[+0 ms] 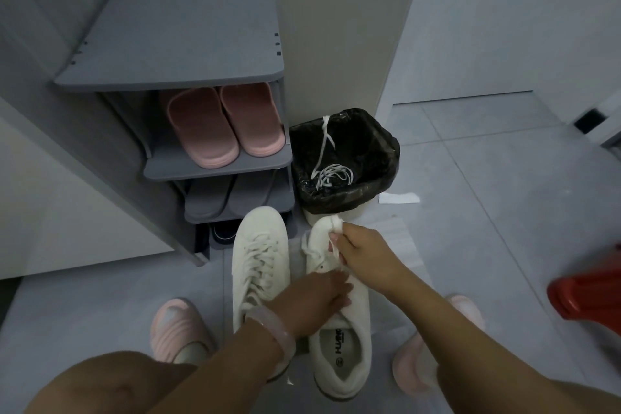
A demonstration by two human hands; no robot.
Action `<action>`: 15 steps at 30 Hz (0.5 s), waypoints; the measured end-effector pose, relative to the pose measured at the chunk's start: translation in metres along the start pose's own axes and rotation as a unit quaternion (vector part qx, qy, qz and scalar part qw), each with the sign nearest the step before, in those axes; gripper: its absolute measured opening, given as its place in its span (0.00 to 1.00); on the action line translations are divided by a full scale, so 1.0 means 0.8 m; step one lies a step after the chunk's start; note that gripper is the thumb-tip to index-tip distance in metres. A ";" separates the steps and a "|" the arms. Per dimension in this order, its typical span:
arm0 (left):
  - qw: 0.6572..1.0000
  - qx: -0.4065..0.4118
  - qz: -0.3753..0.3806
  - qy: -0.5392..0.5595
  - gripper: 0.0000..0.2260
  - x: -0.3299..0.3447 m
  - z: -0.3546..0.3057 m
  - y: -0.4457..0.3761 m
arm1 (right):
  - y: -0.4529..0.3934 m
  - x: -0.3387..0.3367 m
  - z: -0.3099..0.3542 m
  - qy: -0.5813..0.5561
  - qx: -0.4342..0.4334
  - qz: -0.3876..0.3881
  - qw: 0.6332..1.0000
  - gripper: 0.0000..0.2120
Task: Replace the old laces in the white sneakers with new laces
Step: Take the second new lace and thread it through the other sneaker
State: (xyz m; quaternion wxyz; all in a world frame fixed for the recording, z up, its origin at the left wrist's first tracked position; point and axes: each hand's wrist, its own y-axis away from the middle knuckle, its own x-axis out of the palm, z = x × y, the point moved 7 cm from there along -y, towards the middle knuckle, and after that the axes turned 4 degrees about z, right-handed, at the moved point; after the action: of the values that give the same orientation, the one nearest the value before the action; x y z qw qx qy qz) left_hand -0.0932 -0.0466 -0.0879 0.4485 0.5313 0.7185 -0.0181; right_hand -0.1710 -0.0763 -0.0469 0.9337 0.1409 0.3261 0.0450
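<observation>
Our right hand (361, 254) is pinched shut on a white lace (334, 223) near the toe of the right sneaker (339, 329), thumb and fingers pressed together with the lace end bunched between them. Our left hand (319, 296) lies across the same sneaker's middle, fingers curled down over the eyelet area and gripping the upper; a pale pink bangle (272, 329) sits on that wrist. This sneaker stands on the floor (470, 212) with its long axis running away from us, toe pointing toward the bin and the open heel nearest us, the printed insole showing. Just beside it on the left, nearly touching, stands the left sneaker (260, 262), laced, parallel and with its toe pointing the same way, toward the shoe rack. Beyond the toes sits a waste bin (386, 158) lined with a black bag; inside it lies a tangle of white old laces (331, 175), one strand draped up over the far rim. A white paper strip (400, 198) lies on the floor just right of the bin. The grey shoe rack (174, 44) to the left holds pink slippers (225, 124) on its upper shelf and grey slippers (215, 198) on the shelf below. Our own feet wear pink slippers either side of the sneakers.
</observation>
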 end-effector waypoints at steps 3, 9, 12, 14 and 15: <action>0.999 -0.008 0.035 -0.040 0.18 0.006 0.000 -0.003 | 0.006 -0.030 0.031 -0.060 -0.052 -0.050 0.996 0.13; 0.886 -0.150 -0.263 0.351 0.07 -0.054 0.052 0.011 | 0.010 0.000 -0.004 0.088 -0.004 0.093 0.992 0.12; 0.848 -0.273 -0.324 0.320 0.06 -0.064 0.082 0.017 | 0.023 0.034 -0.022 0.122 -0.024 0.122 0.985 0.14; 0.879 -0.302 -0.265 0.256 0.08 -0.056 0.078 0.000 | 0.027 0.039 -0.022 0.151 -0.043 0.112 0.981 0.14; 0.886 -0.312 -0.242 0.244 0.10 -0.052 0.074 -0.009 | 0.027 0.039 -0.023 0.171 -0.048 0.108 0.978 0.15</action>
State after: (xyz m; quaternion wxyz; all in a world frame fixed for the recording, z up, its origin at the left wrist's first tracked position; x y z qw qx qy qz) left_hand -0.0602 -0.1108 -0.0986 0.3833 0.1618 0.8800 0.2292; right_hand -0.1580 -0.0460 -0.0730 0.8593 0.1202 0.4616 0.1848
